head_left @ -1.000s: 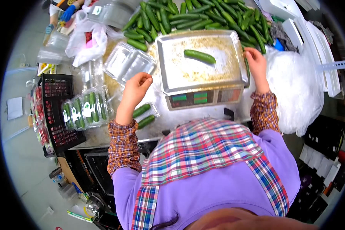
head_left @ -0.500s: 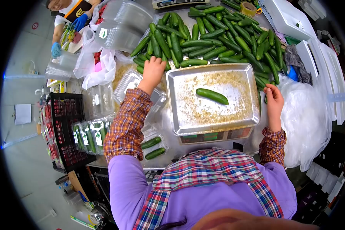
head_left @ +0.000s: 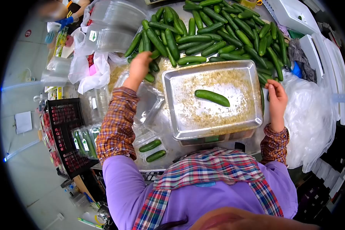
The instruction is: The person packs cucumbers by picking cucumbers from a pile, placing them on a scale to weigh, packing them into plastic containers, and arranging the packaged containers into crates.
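My left hand (head_left: pixel 139 68) is over the left end of a heap of cucumbers (head_left: pixel 218 32), close to a few loose ones. Motion smears its fingers, so any grip is hidden. Beside the right rim of a metal tray (head_left: pixel 214 128), my right hand (head_left: pixel 276 99) has its fingers curled and drawn together. A bit of dark green shows by them, too little to name. One cucumber (head_left: pixel 212 98) lies alone in the tray, which rests on a scale. Two cucumbers (head_left: pixel 150 145) sit in an open clear plastic box (head_left: pixel 138 156) at the table's near edge.
Empty clear clamshell boxes (head_left: pixel 147 100) lie left of the tray. Filled boxes (head_left: pixel 89 142) stand by a black crate (head_left: pixel 65 128). Stacked clear containers (head_left: pixel 117 36) are at back left, plastic bags (head_left: pixel 306 119) at right. A co-worker's gloved hand (head_left: pixel 66 21) is far left.
My left hand has moved left from the heap's front edge, and loose cucumbers below it have shifted. My right hand has moved slightly. The view has shifted a little.
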`<move>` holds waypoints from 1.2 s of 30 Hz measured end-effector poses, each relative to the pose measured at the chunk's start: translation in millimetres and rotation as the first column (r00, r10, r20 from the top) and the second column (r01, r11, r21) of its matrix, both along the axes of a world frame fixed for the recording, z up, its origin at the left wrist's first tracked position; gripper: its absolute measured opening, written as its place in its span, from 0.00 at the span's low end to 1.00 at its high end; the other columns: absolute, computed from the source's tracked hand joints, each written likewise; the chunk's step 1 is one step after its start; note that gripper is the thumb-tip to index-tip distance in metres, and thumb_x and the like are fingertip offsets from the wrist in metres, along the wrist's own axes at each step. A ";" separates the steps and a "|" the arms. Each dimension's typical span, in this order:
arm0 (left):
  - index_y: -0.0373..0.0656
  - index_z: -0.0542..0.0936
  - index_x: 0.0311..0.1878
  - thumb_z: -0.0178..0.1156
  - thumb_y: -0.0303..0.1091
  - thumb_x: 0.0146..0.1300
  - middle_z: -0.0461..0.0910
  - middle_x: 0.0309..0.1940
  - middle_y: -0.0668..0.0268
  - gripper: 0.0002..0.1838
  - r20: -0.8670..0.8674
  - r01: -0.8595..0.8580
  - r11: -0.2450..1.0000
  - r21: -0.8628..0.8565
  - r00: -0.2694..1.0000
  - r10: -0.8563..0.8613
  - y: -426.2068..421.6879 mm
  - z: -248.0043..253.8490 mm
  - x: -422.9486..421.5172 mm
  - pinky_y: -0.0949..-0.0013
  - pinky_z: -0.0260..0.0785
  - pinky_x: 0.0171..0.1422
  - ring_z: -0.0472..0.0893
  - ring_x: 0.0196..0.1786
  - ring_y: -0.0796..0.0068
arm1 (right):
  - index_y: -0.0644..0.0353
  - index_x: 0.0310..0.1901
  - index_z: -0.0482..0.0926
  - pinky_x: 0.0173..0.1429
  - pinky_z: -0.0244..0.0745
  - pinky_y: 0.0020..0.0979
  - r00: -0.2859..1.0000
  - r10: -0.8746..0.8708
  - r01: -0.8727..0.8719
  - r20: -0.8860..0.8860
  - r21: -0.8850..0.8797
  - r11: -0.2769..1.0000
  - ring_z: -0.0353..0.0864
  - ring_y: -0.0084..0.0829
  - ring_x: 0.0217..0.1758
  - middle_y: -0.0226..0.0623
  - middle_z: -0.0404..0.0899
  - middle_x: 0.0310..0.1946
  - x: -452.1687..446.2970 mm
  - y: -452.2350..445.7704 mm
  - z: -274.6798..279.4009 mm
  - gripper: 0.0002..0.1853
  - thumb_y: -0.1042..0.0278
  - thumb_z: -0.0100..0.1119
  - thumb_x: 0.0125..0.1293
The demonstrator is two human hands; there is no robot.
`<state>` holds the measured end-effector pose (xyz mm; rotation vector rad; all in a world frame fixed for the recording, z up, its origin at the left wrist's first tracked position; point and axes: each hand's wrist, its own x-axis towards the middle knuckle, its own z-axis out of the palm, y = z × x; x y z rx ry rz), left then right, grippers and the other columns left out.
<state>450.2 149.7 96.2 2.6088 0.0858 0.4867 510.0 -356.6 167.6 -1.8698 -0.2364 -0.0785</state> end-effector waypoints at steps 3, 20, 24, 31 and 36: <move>0.34 0.78 0.47 0.56 0.25 0.64 0.81 0.37 0.59 0.10 -0.097 -0.308 0.721 -0.621 0.943 0.319 26.8 8.4 -8.4 0.72 0.78 0.37 0.82 0.34 0.71 | 0.67 0.46 0.78 0.48 0.73 0.23 0.999 -0.006 0.007 -0.043 0.018 1.000 0.79 0.22 0.41 0.34 0.81 0.37 2.9 -5.4 -6.4 0.09 0.74 0.53 0.67; 0.47 0.79 0.45 0.59 0.23 0.46 0.77 0.44 0.64 0.19 0.107 -0.249 0.865 0.436 0.969 0.225 25.4 31.7 -29.1 0.56 0.66 0.53 0.73 0.51 0.60 | 0.67 0.45 0.79 0.48 0.73 0.22 0.996 0.057 -0.058 -0.063 -0.018 0.998 0.79 0.21 0.41 0.34 0.81 0.38 7.1 21.8 -10.4 0.09 0.75 0.54 0.67; 0.48 0.80 0.40 0.59 0.28 0.48 0.77 0.45 0.67 0.13 -0.307 0.247 0.788 0.565 0.949 -0.077 -32.5 18.8 -17.8 0.53 0.62 0.53 0.70 0.53 0.64 | 0.67 0.44 0.79 0.47 0.72 0.22 0.996 0.077 -0.080 -0.055 -0.058 0.995 0.78 0.21 0.41 0.33 0.81 0.37 4.8 27.9 -9.5 0.08 0.75 0.54 0.66; 0.45 0.81 0.40 0.56 0.32 0.54 0.79 0.43 0.65 0.11 -0.466 0.330 0.576 0.748 0.879 0.100 -50.7 -10.7 4.6 0.53 0.63 0.53 0.72 0.50 0.64 | 0.67 0.44 0.79 0.47 0.72 0.22 0.995 0.094 -0.091 0.017 -0.111 0.990 0.78 0.21 0.40 0.33 0.80 0.36 3.7 26.8 4.0 0.08 0.74 0.54 0.66; 0.41 0.80 0.42 0.59 0.26 0.51 0.80 0.43 0.59 0.13 -0.185 0.026 0.917 0.398 0.981 0.052 -1.7 16.0 8.7 0.58 0.71 0.47 0.78 0.43 0.59 | 0.67 0.44 0.79 0.46 0.72 0.22 0.995 0.076 -0.073 0.060 -0.051 0.996 0.78 0.22 0.40 0.34 0.81 0.36 3.8 19.8 7.4 0.09 0.74 0.53 0.67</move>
